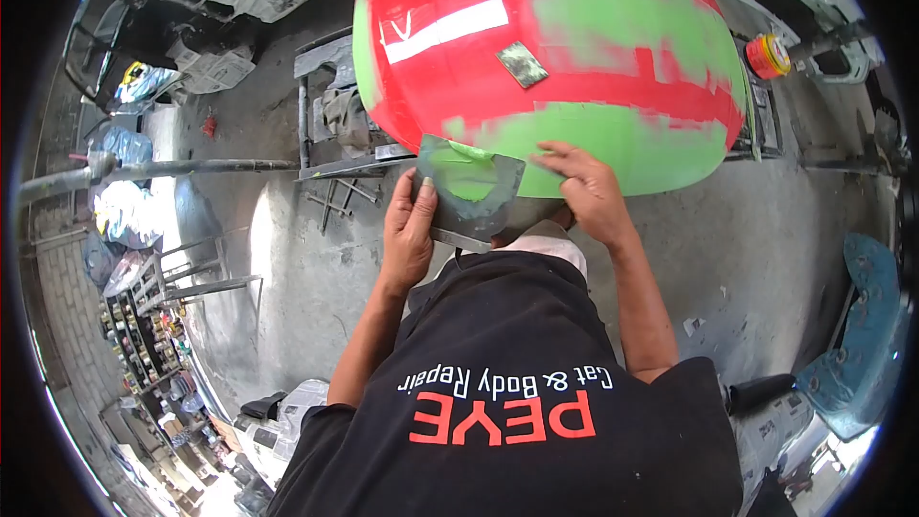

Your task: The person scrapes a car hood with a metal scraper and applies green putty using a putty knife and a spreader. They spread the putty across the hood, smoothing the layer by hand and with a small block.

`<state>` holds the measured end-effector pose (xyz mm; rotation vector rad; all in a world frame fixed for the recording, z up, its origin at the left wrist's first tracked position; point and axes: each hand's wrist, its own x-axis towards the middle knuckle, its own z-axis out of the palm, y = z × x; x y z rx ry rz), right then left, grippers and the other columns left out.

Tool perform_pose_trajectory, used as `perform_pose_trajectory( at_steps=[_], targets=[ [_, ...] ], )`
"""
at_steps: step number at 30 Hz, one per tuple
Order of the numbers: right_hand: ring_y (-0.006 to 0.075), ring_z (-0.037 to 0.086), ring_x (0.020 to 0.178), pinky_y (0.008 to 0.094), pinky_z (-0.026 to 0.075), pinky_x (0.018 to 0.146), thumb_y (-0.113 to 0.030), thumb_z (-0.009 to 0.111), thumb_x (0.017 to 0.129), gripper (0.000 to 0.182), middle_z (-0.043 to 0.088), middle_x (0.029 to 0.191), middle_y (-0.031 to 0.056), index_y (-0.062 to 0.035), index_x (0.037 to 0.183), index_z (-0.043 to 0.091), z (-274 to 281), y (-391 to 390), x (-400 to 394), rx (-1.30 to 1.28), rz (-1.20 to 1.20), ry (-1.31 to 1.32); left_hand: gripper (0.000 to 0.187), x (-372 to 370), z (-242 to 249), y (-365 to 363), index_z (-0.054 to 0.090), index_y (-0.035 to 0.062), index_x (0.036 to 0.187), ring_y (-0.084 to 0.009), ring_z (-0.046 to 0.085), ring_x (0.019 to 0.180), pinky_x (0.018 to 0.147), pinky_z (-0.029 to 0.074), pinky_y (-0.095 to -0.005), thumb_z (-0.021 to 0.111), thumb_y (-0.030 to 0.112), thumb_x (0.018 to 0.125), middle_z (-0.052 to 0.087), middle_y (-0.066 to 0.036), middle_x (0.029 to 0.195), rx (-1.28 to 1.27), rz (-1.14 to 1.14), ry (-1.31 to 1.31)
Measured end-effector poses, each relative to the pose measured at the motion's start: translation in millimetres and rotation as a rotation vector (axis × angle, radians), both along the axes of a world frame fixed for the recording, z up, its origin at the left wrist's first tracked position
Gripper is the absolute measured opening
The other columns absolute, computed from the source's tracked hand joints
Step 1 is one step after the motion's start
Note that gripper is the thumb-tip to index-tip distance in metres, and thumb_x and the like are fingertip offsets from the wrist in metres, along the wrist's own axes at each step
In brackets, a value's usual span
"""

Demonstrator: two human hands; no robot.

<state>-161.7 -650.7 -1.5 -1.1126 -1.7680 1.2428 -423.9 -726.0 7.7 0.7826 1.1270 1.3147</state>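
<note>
My left hand [412, 230] grips the left edge of a flat grey mixing board [508, 184], thumb on top. A patch of light green putty [469, 179] is spread over the board's middle. To the right of the board, my right hand [593, 196] is raised with fingers stretched toward it, slightly blurred and apart from it. I see nothing held in that hand. Just beyond both hands lies a car hood [584, 148], red with broad green patches. A small dark, smeared rectangular plate [522, 64] rests on the hood.
A dark metal stand [304, 124] supports the hood. A yellow-and-red tin [768, 56] stands at its right. A metal rack [196, 273] and shelves with cans [144, 340] are at left. A blue-green car panel [857, 345] leans at right.
</note>
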Motion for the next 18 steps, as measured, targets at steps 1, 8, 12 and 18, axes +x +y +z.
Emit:
perform_pose_trajectory(
  at_steps=[1, 8, 12, 18],
  targets=[
    [0.0268, 0.066, 0.114, 0.039, 0.05, 0.101, -0.002, 0.046, 0.087, 0.043, 0.069, 0.127, 0.0161, 0.0026, 0.123, 0.069, 3, -2, -4, 0.011, 0.017, 0.0, 0.031, -7, 12, 2, 0.05, -0.0002, 0.134, -0.0098, 0.053, 0.115, 0.102, 0.041, -0.0263, 0.048, 0.019, 0.11, 0.06, -0.004, 0.125, 0.037, 0.0, 0.072],
    [0.0145, 0.069, 0.09, 0.0317, 0.057, 0.083, -0.007, 0.065, 0.098, 0.022, 0.072, 0.105, 0.0089, 0.0024, 0.118, 0.063, 33, -24, -54, -0.693, -0.318, 0.837, 0.029, -26, 23, -3, 0.051, 0.0003, 0.131, -0.0106, 0.052, 0.11, 0.098, 0.042, -0.0276, 0.042, 0.02, 0.112, 0.059, -0.006, 0.119, 0.175, 0.103, 0.402],
    [0.0145, 0.069, 0.084, 0.0297, 0.057, 0.077, -0.005, 0.068, 0.097, 0.015, 0.072, 0.099, 0.0119, 0.0037, 0.108, 0.063, 26, -33, -85, -0.6, -0.419, 0.832, 0.025, -16, 33, -15, 0.05, 0.0004, 0.129, -0.0124, 0.051, 0.108, 0.096, 0.042, -0.0281, 0.046, 0.016, 0.11, 0.059, -0.006, 0.115, 0.224, 0.098, 0.462],
    [0.0148, 0.069, 0.087, 0.0295, 0.057, 0.078, -0.004, 0.067, 0.097, 0.029, 0.07, 0.102, 0.0127, 0.0068, 0.12, 0.054, 24, -36, -102, -0.628, -0.44, 0.874, 0.026, -28, 31, -20, 0.048, -0.0001, 0.131, -0.0151, 0.053, 0.108, 0.097, 0.043, -0.0298, 0.048, 0.011, 0.108, 0.06, -0.008, 0.116, 0.255, 0.091, 0.552]
  ],
)
